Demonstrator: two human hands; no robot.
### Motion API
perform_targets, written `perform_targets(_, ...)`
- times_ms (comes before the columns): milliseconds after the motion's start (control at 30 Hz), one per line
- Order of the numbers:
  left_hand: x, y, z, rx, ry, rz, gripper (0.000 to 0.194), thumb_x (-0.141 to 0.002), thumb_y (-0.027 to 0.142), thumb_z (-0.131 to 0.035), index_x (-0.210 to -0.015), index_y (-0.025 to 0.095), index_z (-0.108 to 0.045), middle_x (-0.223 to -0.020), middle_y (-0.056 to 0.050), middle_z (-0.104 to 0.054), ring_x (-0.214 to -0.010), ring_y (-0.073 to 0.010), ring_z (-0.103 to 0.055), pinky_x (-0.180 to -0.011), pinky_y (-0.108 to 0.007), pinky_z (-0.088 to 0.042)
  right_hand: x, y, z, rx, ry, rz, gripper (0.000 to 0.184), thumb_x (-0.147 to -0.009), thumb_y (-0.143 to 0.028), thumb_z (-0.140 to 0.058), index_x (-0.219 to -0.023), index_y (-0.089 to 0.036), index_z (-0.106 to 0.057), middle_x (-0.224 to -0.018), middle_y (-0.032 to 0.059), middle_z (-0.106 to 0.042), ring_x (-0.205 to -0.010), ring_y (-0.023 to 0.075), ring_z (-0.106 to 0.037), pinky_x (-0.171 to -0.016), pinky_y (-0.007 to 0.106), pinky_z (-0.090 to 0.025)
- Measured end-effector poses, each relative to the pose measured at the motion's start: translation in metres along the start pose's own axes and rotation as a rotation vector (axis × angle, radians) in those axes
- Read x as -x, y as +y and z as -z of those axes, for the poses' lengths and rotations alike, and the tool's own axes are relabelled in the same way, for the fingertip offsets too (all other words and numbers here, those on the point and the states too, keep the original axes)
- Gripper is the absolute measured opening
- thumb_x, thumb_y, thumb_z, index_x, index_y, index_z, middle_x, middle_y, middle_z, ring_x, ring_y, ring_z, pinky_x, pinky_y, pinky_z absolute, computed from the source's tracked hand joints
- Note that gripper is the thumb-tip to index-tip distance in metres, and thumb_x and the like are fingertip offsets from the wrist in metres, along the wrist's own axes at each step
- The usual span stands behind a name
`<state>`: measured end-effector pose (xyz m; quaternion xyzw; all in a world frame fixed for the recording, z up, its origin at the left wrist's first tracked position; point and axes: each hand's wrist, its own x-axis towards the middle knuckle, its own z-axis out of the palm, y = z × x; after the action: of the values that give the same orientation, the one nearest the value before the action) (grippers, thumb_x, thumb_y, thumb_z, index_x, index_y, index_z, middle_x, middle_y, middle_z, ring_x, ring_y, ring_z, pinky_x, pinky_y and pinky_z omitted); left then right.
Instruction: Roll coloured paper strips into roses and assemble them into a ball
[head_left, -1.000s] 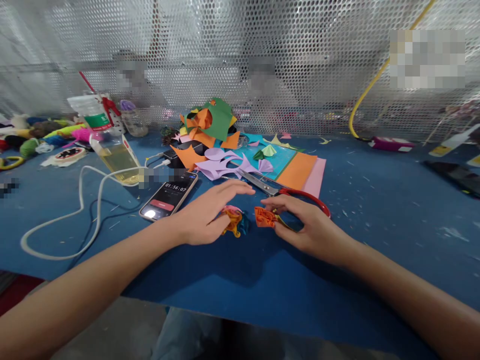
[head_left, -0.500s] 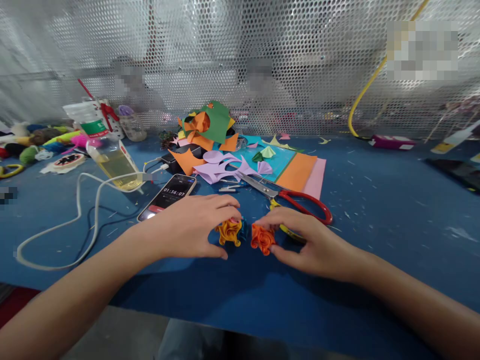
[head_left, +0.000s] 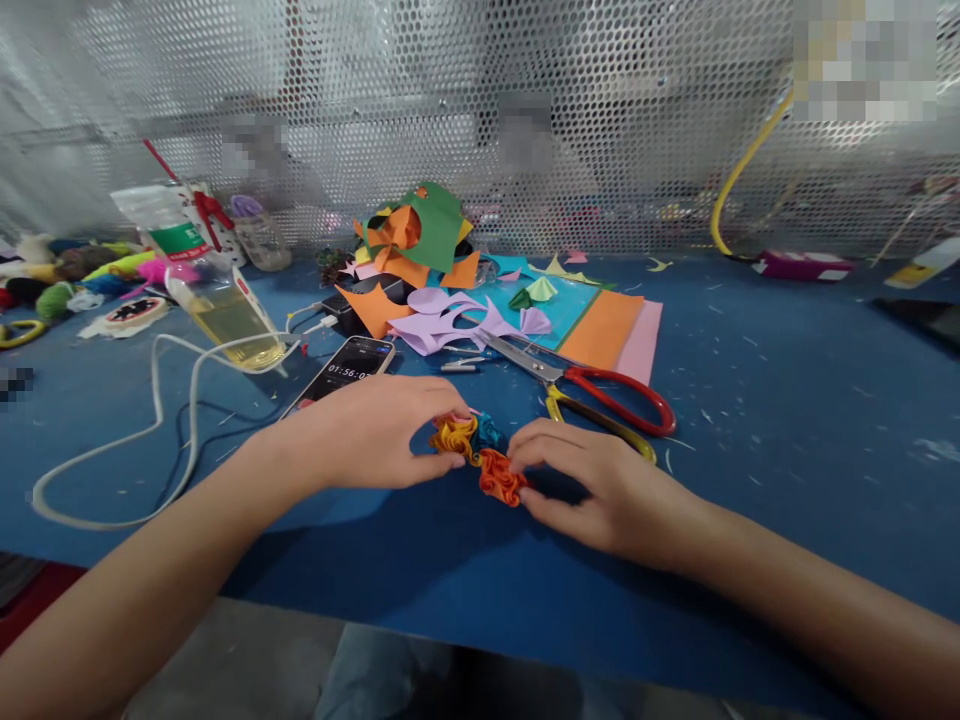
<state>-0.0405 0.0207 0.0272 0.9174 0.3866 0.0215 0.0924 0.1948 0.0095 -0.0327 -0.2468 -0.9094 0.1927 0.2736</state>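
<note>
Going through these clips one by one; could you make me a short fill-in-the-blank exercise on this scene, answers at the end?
1. The right hand touches the ____ rosette; the left hand is at the yellow rosette.
2. The scissors have one yellow handle and one ____ handle.
3. The phone lies to the ____ of the scissors.

Missing words: orange; red; left.

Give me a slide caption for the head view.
Left hand at yellow rosette, right hand holding orange rosette, scissors beyond.
</note>
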Motion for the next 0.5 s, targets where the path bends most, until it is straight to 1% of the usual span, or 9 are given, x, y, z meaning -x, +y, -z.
perform_targets(100, 0.0, 0.0, 0.001, 0.003, -0.011, 0.011, 0.03, -0.084, 0.035, -0.055, -0.109, 0.019, -0.06, -0.111, -0.004, -0.064, -0.095, -0.0214, -0.062, -0.081, -0.033, -0.046, -0.001, -0.001, -0.003, 0.052, 0.027, 0.011, 0.008, -0.083, -0.013, -0.054, -0.088, -0.02, -0.056, -0.094, 0.0054, -0.063, -0.084, 0.0148, -0.062, -0.075, 0.027, -0.05)
perform_targets(200, 0.0, 0.0, 0.0, 0.011, 0.005, 0.006, 0.028, -0.084, 0.034, -0.054, -0.107, 0.019, -0.061, -0.11, -0.003, -0.064, -0.094, -0.0203, -0.062, -0.078, -0.031, -0.046, -0.001, -0.001, -0.006, 0.097, 0.048, 0.031, 0.006, -0.085, -0.014, -0.053, -0.087, -0.018, -0.057, -0.095, 0.0067, -0.062, -0.084, 0.0153, -0.061, -0.075, 0.027, -0.05)
perform_targets(367, -0.002, -0.002, -0.001, 0.045, 0.021, -0.011, 0.024, -0.084, 0.03, -0.053, -0.105, 0.019, -0.062, -0.104, -0.002, -0.065, -0.09, -0.0172, -0.062, -0.078, -0.028, -0.045, -0.002, 0.0, -0.01, 0.253, 0.079, 0.149, 0.009, -0.089, -0.016, -0.05, -0.087, -0.016, -0.059, -0.096, 0.0091, -0.062, -0.085, 0.0173, -0.061, -0.076, 0.03, -0.051)
perform_targets(500, -0.003, -0.003, -0.001, 0.054, 0.024, -0.004, 0.025, -0.084, 0.03, -0.054, -0.105, 0.019, -0.061, -0.104, -0.001, -0.065, -0.091, -0.0166, -0.061, -0.078, -0.028, -0.045, -0.004, 0.001, -0.013, 0.372, 0.125, 0.214, 0.011, -0.089, -0.018, -0.05, -0.084, -0.015, -0.06, -0.09, 0.0078, -0.064, -0.08, 0.0175, -0.06, -0.073, 0.03, -0.05)
